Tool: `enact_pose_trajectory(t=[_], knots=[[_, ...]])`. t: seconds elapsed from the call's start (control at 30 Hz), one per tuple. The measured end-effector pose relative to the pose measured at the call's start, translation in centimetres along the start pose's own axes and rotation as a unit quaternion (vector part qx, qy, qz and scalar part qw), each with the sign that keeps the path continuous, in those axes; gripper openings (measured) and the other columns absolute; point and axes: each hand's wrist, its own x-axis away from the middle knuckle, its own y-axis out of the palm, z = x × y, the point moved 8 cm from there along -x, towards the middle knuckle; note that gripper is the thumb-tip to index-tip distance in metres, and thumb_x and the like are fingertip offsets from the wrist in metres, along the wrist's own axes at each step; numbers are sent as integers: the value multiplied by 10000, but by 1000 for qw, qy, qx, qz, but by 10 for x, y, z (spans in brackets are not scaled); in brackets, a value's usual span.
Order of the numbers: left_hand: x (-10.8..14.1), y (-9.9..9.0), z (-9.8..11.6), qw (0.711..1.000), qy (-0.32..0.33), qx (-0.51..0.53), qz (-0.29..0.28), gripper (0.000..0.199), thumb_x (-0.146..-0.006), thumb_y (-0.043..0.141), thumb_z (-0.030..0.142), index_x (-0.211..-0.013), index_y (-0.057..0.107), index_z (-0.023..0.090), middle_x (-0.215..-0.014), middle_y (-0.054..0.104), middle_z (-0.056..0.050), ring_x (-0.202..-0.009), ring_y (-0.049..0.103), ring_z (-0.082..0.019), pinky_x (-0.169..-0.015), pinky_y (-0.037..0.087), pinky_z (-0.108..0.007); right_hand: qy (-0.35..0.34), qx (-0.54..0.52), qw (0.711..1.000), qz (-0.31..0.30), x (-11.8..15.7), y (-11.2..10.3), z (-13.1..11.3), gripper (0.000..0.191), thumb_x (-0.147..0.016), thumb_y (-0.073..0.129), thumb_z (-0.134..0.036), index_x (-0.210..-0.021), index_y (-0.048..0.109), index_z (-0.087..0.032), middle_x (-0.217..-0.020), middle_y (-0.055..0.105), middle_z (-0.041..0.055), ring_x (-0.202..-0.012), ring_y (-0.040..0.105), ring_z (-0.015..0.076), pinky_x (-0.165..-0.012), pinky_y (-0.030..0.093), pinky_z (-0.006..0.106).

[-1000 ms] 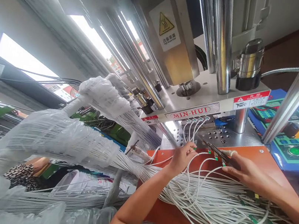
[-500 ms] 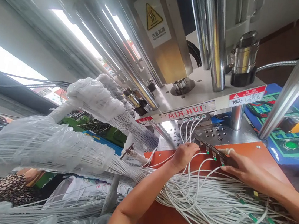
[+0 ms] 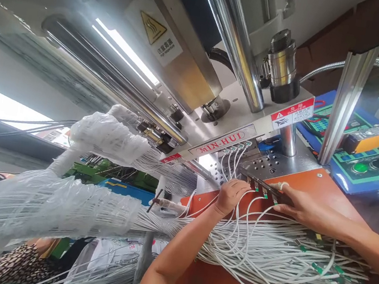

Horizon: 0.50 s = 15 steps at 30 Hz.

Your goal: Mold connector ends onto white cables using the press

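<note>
My left hand curls around several white cables just below a dark metal strip that carries small green-tipped terminals. My right hand, with tape on one finger, grips the strip's far end. The strip lies over an orange plate on the MIN-HUI moulding machine. Short cable ends rise from my left hand towards a row of connectors under the machine's label. More cable ends with green tags fan out at the lower right.
Steel columns and a heat-warning label stand above the perforated steel bed. A control panel with a red stop button sits at right. A large plastic-wrapped cable bundle runs left. A co-worker's patterned sleeve shows at the bottom left.
The whole view has shifted and tilted, with the machine moving up and left. Both hands stay on the cables and strip, sitting slightly further left in the picture.
</note>
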Motion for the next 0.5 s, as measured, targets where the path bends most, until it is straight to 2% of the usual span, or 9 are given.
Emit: enact_pose_trajectory(t=[0.17,0.3,0.5], knots=[[1,0,-1,1000,-18,-13,1,156,-952,567,230,-917,711,183,-892,746,-37,-847,684,-156,-815,575,-323,5,26,1000,0,0,0,2,338,-918,496,-503,-1117,472,-231,-1098,634,81,-947,598,253,-818,471,367],[1,3,-4,999,-44,-20,-16,155,-947,578,252,-909,717,194,-873,746,-38,-839,691,-158,-814,579,-324,1,12,1000,-6,0,1,2,339,-929,492,-485,-1148,460,-228,-1130,627,98,-967,594,257,-830,463,366],[0,3,-1,999,-31,-17,-12,138,-939,590,239,-902,712,188,-873,746,-33,-834,690,-154,-804,575,-310,1,14,1000,-4,0,2,5,363,-932,498,-493,-1178,443,-233,-1151,629,94,-1001,601,255,-848,459,348]])
